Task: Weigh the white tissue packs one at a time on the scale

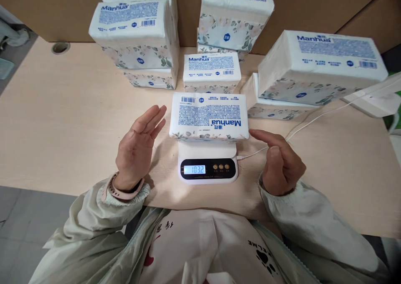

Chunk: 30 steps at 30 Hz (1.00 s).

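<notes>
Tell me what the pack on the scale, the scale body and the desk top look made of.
Tissue pack: soft glossy plastic film, judging by its sheen, creased edges and printed text. Kitchen scale: smooth white plastic, apparently, with a dark glossy display panel. Desk: pale wood-grain surface, matte, probably laminate; solid wood cannot be ruled out.

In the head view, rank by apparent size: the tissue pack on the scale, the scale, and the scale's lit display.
1. Tissue pack on the scale: largest, overhanging it on both sides.
2. Scale: smaller, though the pack hides part of its top.
3. Lit display: smallest, a small window on the scale's front.

Neither hand touches the pack.
</notes>
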Each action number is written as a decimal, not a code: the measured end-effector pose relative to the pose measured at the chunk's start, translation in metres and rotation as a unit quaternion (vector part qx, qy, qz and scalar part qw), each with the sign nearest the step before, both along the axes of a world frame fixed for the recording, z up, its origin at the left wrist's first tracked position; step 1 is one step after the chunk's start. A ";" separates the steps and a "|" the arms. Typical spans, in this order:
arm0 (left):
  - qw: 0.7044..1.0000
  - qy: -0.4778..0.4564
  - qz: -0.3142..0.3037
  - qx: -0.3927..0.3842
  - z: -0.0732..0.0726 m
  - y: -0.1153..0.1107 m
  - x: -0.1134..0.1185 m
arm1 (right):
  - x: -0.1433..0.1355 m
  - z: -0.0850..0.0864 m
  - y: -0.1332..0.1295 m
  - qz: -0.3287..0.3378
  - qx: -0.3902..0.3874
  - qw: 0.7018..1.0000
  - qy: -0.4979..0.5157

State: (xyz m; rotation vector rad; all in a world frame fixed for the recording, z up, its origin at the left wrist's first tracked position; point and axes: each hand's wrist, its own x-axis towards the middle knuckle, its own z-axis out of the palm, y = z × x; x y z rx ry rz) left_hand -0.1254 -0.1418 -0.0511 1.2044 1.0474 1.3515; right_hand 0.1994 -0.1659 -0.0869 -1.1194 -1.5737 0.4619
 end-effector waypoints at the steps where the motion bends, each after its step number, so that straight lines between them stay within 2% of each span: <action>1: 1.000 -0.004 0.009 0.000 0.000 0.000 0.000 | 0.000 0.000 0.000 0.002 0.005 1.000 -0.001; 8: 0.995 0.002 0.101 0.024 -0.005 0.003 0.002 | -0.004 -0.002 0.000 -0.030 -0.001 0.999 -0.019; 10: 0.993 0.018 0.108 0.035 -0.010 0.002 0.003 | -0.007 -0.002 -0.001 -0.010 -0.016 0.999 -0.026; 12: 0.995 0.043 0.079 0.051 -0.016 -0.001 0.003 | -0.013 -0.003 -0.003 0.043 -0.032 0.998 -0.034; 14: 0.996 0.064 0.011 0.065 -0.020 -0.003 0.004 | -0.021 -0.003 -0.006 0.085 -0.043 0.995 -0.035; 16: 0.992 0.074 -0.070 0.080 -0.019 -0.004 0.004 | -0.032 -0.002 -0.008 0.086 -0.037 0.995 -0.022; 18: 0.984 0.077 -0.115 0.110 -0.008 0.000 0.007 | -0.043 0.001 -0.003 0.067 -0.010 0.998 -0.002; 21: 0.978 0.075 -0.102 0.167 0.022 0.018 0.016 | -0.060 0.010 0.027 0.052 0.054 0.997 0.029; 24: 0.975 0.080 -0.084 0.190 0.047 0.051 0.029 | -0.073 0.014 0.082 0.016 0.093 0.995 0.045; 27: 0.971 0.083 -0.104 0.198 0.050 0.092 0.040 | -0.082 0.008 0.143 -0.076 0.110 0.990 0.035; 30: 0.973 0.095 -0.122 0.169 0.036 0.124 0.047 | -0.086 -0.003 0.184 -0.149 0.075 0.986 0.019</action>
